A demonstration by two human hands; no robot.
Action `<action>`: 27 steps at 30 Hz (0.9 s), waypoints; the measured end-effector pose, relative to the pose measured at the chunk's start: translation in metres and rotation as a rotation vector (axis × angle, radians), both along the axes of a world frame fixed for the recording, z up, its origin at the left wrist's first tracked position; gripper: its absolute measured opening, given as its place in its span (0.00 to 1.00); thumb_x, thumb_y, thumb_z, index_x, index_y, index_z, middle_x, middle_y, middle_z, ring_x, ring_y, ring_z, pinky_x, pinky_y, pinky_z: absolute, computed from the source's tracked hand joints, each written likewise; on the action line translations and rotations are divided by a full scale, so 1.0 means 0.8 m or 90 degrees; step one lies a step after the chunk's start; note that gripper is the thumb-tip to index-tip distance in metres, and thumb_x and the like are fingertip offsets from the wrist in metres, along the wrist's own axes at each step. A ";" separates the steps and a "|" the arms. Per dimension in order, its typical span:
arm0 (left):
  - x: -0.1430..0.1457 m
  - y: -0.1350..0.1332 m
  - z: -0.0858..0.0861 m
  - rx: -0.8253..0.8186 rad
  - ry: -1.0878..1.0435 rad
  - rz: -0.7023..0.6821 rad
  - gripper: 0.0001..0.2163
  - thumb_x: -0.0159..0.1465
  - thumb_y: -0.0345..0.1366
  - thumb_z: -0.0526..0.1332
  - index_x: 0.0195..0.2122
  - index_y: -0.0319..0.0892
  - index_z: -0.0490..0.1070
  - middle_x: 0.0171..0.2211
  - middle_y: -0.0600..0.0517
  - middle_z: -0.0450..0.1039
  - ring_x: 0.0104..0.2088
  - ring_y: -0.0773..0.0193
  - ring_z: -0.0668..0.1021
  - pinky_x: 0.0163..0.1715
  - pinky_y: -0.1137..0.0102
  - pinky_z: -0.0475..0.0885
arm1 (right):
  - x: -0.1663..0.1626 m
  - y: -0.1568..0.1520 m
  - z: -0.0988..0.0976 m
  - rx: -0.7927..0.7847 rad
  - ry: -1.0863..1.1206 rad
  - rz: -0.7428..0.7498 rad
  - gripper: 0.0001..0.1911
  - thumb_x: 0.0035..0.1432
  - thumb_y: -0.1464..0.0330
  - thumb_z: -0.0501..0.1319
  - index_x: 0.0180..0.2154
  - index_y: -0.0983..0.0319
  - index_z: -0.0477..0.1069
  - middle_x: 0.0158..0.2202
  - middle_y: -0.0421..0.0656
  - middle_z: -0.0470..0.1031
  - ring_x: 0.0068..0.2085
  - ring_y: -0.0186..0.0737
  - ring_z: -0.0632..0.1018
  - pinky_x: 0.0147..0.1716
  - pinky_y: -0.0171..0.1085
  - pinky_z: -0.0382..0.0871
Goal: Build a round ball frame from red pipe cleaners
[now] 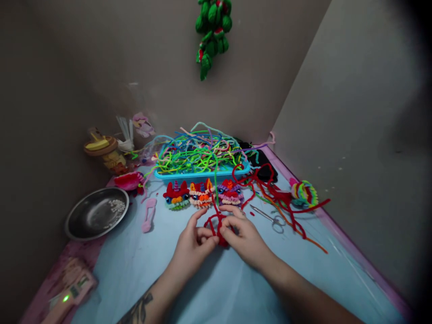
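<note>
Far left: pale-pink plastic device [76, 288], green light lit, lettering too blurred to read | left hand [194, 237]: half curled, index raised, thumb and fingers pinching red fuzzy-stem looped piece [220, 222] | piece: between both hands, before three multicoloured fuzzy-stem faces [202, 194] | right hand [245, 233]: partly curled, pinching piece's right side | silver metal scissors [269, 217]: lying apart

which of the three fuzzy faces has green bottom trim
The leftmost face: its bottom trim is mint green; the middle face and right face have pale pinkish trim.
</note>
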State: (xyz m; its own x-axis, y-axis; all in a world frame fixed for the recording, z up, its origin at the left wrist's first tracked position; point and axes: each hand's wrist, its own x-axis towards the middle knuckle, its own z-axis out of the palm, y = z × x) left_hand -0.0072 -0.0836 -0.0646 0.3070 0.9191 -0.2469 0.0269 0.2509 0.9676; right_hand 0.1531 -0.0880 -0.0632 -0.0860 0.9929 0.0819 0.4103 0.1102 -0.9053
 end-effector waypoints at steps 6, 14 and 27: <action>-0.001 -0.001 -0.002 0.043 0.015 -0.018 0.32 0.56 0.36 0.63 0.58 0.36 0.50 0.25 0.55 0.70 0.24 0.69 0.69 0.27 0.73 0.62 | -0.001 0.001 -0.001 -0.008 0.001 -0.009 0.10 0.53 0.74 0.54 0.21 0.61 0.65 0.46 0.46 0.69 0.53 0.44 0.69 0.47 0.41 0.62; -0.002 -0.005 -0.005 0.105 0.067 -0.024 0.29 0.59 0.35 0.60 0.59 0.39 0.51 0.27 0.55 0.70 0.25 0.68 0.70 0.28 0.73 0.63 | -0.002 -0.001 -0.004 -0.002 -0.054 0.022 0.10 0.54 0.74 0.55 0.22 0.61 0.67 0.47 0.46 0.68 0.53 0.45 0.68 0.46 0.41 0.63; -0.003 0.000 -0.006 0.012 -0.011 0.000 0.32 0.54 0.41 0.64 0.57 0.39 0.51 0.23 0.59 0.66 0.23 0.70 0.69 0.26 0.74 0.60 | -0.006 -0.003 -0.001 0.007 -0.006 -0.014 0.05 0.51 0.73 0.60 0.25 0.60 0.71 0.45 0.46 0.69 0.50 0.45 0.71 0.47 0.42 0.65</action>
State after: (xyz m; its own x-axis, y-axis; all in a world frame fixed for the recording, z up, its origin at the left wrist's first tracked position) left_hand -0.0095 -0.0833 -0.0693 0.3115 0.9233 -0.2248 0.0101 0.2333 0.9723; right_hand 0.1481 -0.0904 -0.0639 -0.0654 0.9935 0.0926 0.4216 0.1117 -0.8999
